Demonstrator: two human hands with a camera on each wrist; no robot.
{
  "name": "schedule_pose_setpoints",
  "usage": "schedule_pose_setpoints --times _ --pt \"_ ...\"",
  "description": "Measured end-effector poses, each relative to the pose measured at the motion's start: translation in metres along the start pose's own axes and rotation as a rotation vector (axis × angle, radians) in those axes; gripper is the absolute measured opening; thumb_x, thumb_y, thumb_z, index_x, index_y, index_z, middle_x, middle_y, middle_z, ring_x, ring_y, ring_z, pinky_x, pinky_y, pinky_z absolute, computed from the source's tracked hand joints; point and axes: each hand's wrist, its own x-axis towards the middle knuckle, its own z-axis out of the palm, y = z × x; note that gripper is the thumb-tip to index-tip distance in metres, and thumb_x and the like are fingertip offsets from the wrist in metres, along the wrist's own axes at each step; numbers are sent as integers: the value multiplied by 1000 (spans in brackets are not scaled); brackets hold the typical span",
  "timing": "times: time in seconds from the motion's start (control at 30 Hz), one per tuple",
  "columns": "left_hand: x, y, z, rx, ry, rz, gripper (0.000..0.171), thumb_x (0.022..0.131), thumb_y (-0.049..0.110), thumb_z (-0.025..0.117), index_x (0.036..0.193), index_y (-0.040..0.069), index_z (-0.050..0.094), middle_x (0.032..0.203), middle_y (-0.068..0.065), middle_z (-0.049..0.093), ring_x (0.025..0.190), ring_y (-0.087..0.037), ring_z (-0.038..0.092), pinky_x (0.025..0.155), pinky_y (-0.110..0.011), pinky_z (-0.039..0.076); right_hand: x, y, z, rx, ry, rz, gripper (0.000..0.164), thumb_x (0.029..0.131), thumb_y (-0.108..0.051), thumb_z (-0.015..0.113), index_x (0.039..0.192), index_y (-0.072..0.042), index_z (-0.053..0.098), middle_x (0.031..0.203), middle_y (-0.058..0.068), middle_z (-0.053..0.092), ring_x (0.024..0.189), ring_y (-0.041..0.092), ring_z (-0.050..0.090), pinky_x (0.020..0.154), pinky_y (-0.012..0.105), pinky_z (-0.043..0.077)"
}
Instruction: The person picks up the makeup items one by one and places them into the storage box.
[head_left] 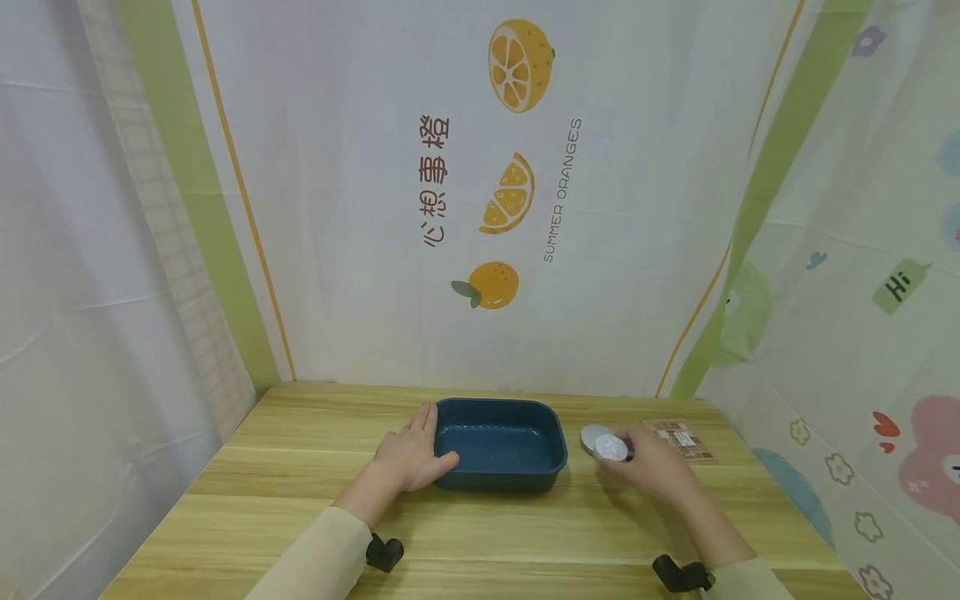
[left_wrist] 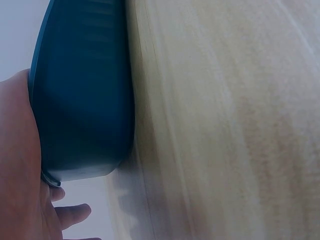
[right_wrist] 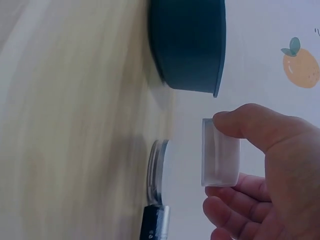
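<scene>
Left hand (head_left: 408,457) lies at the left end of a dark blue container (head_left: 498,442), fingers extended and spread with the thumb apart; it touches the rim there and is not clenched. The container stands upright on the wood-grain worktop (head_left: 300,500), its open top facing up and its interior visible. To its right, a round grey disc (head_left: 592,435) lies flat on the worktop, with a black-and-silver object (right_wrist: 154,222) close by; whether these two touch cannot be determined. Right hand (head_left: 652,462) grasps a small white round piece (head_left: 611,448), thumb on one side and curled fingers on the other; the right wrist view shows the piece clear of the worktop. Rightmost, a brown checked item (head_left: 686,442) lies flat, partly hidden behind the right hand.
</scene>
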Motion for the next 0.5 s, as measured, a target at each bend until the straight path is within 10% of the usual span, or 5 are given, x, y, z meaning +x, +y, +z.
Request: schedule_pose_setpoints --times 0.5 --pt "1 0 0 -8 7 -3 98 105 55 59 174 -4 21 183 -22 21 164 -43 38 121 -73 37 13 -24 -4 -17 16 -22 60 92 -47 85 133 -4 75 125 12 77 108 25 72 88 49 59"
